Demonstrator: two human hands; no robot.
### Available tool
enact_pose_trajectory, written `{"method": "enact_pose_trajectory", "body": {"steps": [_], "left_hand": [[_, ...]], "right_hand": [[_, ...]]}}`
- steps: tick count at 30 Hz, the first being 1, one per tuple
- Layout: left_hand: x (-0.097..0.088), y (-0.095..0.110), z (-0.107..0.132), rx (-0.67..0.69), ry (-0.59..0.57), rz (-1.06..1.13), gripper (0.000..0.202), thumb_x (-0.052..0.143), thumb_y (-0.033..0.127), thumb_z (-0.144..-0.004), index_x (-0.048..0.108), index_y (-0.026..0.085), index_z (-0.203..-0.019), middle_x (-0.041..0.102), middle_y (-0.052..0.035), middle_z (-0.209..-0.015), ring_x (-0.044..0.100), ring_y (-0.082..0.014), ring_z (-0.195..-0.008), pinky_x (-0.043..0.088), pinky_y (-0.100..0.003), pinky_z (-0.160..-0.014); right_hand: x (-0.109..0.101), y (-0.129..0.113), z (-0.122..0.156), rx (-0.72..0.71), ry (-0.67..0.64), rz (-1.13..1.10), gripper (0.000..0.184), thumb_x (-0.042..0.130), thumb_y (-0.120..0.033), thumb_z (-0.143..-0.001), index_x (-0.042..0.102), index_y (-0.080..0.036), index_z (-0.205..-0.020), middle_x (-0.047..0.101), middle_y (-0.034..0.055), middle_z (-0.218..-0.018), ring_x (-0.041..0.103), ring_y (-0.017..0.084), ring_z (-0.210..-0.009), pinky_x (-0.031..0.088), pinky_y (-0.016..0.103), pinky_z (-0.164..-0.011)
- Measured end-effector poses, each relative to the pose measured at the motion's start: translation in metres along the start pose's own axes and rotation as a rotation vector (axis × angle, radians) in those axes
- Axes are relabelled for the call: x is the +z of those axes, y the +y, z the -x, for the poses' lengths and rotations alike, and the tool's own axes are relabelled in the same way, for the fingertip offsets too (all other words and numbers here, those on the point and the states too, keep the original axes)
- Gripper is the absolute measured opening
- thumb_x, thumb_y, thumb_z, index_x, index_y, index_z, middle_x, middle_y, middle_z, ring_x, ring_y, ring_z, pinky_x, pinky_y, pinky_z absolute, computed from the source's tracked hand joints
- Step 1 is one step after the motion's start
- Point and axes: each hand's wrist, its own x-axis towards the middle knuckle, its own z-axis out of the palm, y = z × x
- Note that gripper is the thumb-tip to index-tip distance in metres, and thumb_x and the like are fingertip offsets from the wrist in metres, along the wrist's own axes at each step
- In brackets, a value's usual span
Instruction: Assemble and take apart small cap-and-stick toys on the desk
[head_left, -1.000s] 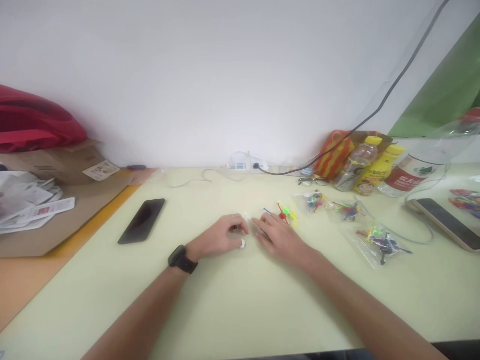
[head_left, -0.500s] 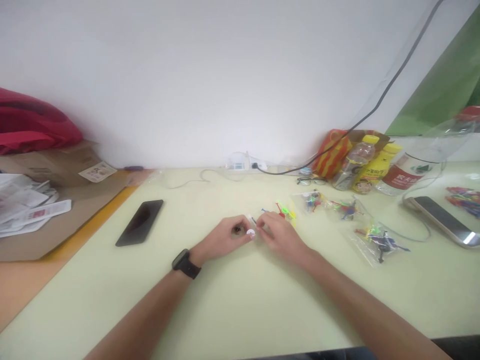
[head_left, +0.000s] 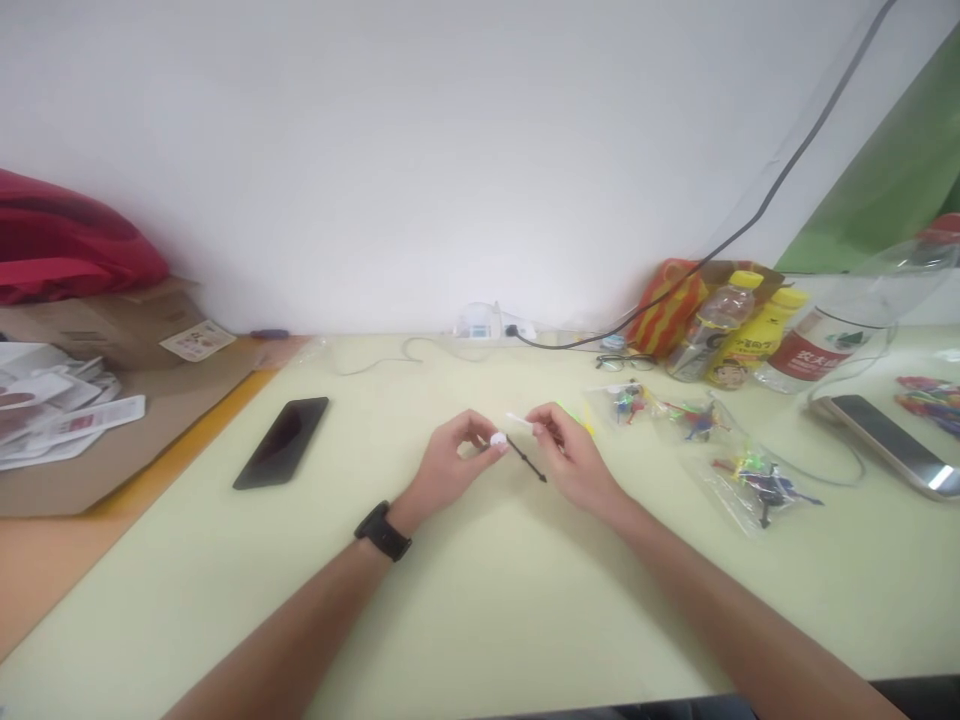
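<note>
Between the thumb and fingers of my left hand [head_left: 450, 465], closed in a pinch, is a small white round piece [head_left: 499, 440]. From beside it a thin black stick [head_left: 527, 459] with an arrow-shaped end slants down to the right; whether the two are joined I cannot tell. My right hand [head_left: 574, 460] is closed on a thin white strip [head_left: 519, 420], which points left towards the round piece. Behind the right fingers, part of a yellow-green plastic toy [head_left: 586, 421] shows, the rest hidden by the hand.
A black phone [head_left: 281, 443] lies to the left, near cardboard [head_left: 135, 425]. Clear bags of small coloured plastic figures [head_left: 757, 488] lie on the right. Farther back are drink bottles [head_left: 752, 340], glasses [head_left: 626, 362] and a cable [head_left: 795, 160]. Another phone [head_left: 892, 440] rests at the far right.
My hands have moved slightly apart and up. The black stick, mostly hidden before, now shows between them, and the white strip sticks out from my right fingers.
</note>
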Motion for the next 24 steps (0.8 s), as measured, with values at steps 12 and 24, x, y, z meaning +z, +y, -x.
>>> {"method": "enact_pose_trajectory", "body": {"steps": [12,24], "left_hand": [[0.005,0.007,0.001,-0.115,0.041,0.339,0.036,0.088,0.036,-0.076,0.076,0.018,-0.105,0.078,-0.0082,-0.105,0.074,-0.0247,-0.100,0.062,-0.041,-0.094],[0.005,0.008,0.004,-0.089,-0.036,0.324,0.028,0.082,0.037,-0.085,0.077,0.019,-0.106,0.079,-0.0087,-0.109,0.076,-0.0268,-0.103,0.062,-0.043,-0.097]], "right_hand": [[-0.005,-0.021,0.002,-0.053,-0.065,-0.086,0.037,0.047,-0.041,-0.105,0.070,-0.023,-0.129,0.057,0.0055,-0.094,0.057,0.019,-0.085,0.049,0.034,-0.075],[0.000,-0.016,0.004,-0.034,-0.109,-0.202,0.032,0.065,-0.040,-0.096,0.059,-0.025,-0.123,0.069,0.0026,-0.090,0.064,0.019,-0.082,0.050,0.031,-0.068]]}}
